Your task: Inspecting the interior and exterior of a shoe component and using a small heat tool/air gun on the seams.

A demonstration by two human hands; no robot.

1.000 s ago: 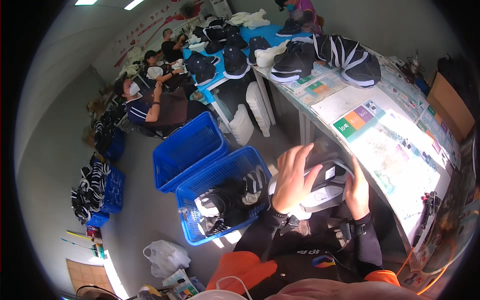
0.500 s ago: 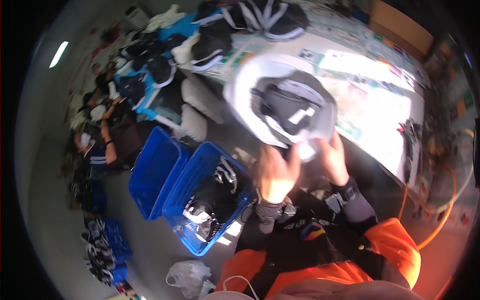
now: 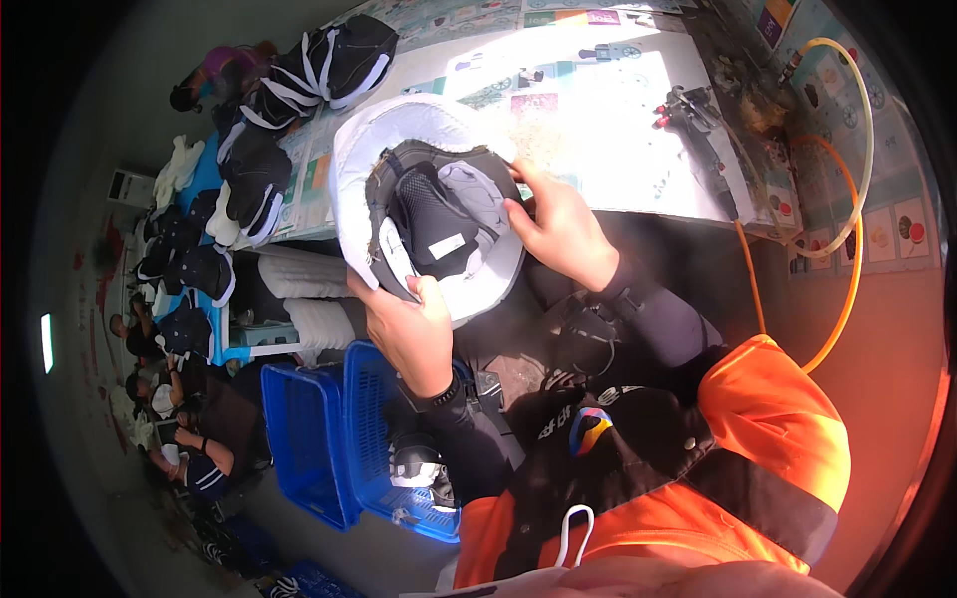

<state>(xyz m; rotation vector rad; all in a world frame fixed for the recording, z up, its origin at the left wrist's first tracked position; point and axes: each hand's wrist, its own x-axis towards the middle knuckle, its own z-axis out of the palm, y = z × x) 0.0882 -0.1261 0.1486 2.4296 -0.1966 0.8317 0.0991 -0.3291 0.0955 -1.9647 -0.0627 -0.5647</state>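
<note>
A cap (image 3: 419, 214) is held up with its inside showing: a dark lining with a small white label, ringed by a wide white outer layer. My left hand (image 3: 411, 334) grips its lower edge, the thumb over the rim. On the right side my right hand (image 3: 566, 227) has its thumb and fingers closed on the rim. The cap hangs in front of the table's near edge, tilted so that its hollow faces me. Finger parts behind the cap are hidden.
A sunlit table (image 3: 608, 149) stands ahead, with black-and-white caps (image 3: 349, 62) at its left. An air gun (image 3: 698, 135) lies at its right edge beside an orange hose (image 3: 855, 254). Blue baskets (image 3: 299, 429) stand at lower left. Other people (image 3: 204, 463) sit farther left.
My view has swung to the right. The cap has turned in my hands, and my right hand has moved up along its right rim while the left keeps the lower edge.
</note>
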